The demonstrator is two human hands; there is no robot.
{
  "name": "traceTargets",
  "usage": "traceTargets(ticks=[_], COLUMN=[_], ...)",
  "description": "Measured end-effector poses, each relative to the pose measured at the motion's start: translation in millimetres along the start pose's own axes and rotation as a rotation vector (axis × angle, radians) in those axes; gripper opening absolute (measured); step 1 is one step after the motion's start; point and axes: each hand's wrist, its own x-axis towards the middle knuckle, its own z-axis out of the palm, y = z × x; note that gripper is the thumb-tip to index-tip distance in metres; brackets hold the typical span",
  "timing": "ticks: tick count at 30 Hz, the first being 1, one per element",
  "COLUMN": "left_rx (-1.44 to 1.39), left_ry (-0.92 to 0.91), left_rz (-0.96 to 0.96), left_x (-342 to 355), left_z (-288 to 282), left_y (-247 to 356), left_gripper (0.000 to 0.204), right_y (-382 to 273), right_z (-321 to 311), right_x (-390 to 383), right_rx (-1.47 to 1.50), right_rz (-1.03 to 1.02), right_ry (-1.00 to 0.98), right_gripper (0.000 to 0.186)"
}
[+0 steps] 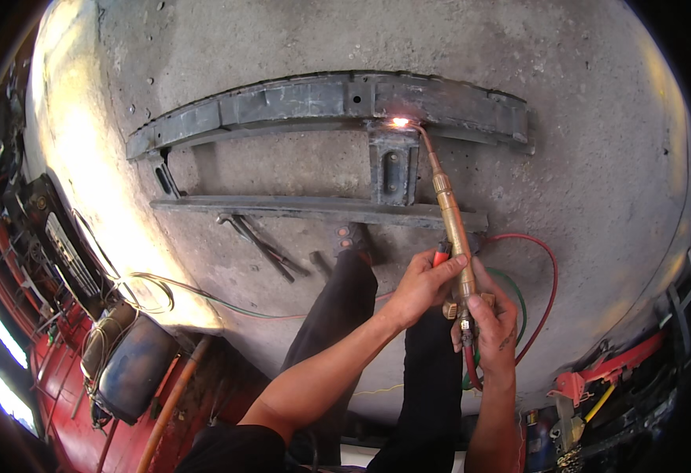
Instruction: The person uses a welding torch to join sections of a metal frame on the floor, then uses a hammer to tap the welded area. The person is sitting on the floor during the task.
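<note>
Torch work over concrete floor (598, 158), seen from above. Long brass gas torch with bent copper tip (452, 229) held in both hands, body slanting up from lower right toward the metal part. Left hand (424, 284) wrapped round the torch's lower body, fingers curled shut on it, beside a small red knob (441, 253). Right hand (494, 319) closed on the torch's valve end, thumb and fingers pinching the fittings where the hoses join. Bright flame spot (399, 121) at the tip, touching the lower edge of the dark grey pressed-steel crossmember (322, 102) lying flat on the floor, right above its short vertical bracket (393, 167). Second flat steel bar (314, 208) parallel below, joined by that bracket and by a thinner strut at left. Red hose (549, 276) and green hose (516, 296) looping out to the right of the hands, then back to the torch end. Dark pliers-like hand tool (263, 244) on the floor just under the lower bar, left of the person's dark trouser leg (338, 315). Thin green and red lines trailing left across the floor. Blue rounded tank-like object (133, 374) and orange pipe (174, 398) at lower left, well apart from the torch. Red framed equipment (598, 374) at lower right edge, detail unclear.
</note>
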Motion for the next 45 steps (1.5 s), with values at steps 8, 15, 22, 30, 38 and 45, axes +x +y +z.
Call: traceTargets(ticks=[8, 15, 22, 30, 38, 45], left_rx=[-0.040, 0.018, 0.006, 0.007, 0.008, 0.010], left_ry=[-0.060, -0.038, -0.043, -0.057, -0.071, -0.095], left_rz=[0.007, 0.009, 0.023, 0.025, 0.015, 0.047], left_x=[-3, 3, 5, 6, 6, 6], left_z=[6, 4, 6, 5, 6, 13], left_y=[6, 1, 1, 2, 4, 7], left_gripper=[0.027, 0.025, 0.025, 0.025, 0.026, 0.028], right_y=[-8, -14, -20, -23, -30, -40], right_z=[1, -2, -3, -2, -6, -7], right_x=[-3, 1, 2, 3, 3, 1], right_rx=[-0.042, -0.065, -0.083, -0.084, -0.108, -0.083], right_rz=[0.021, 0.014, 0.031, 0.039, 0.057, 0.056], right_ry=[0.041, 0.017, 0.009, 0.014, -0.003, 0.010], right_gripper=[0.055, 0.055, 0.056, 0.057, 0.056, 0.054])
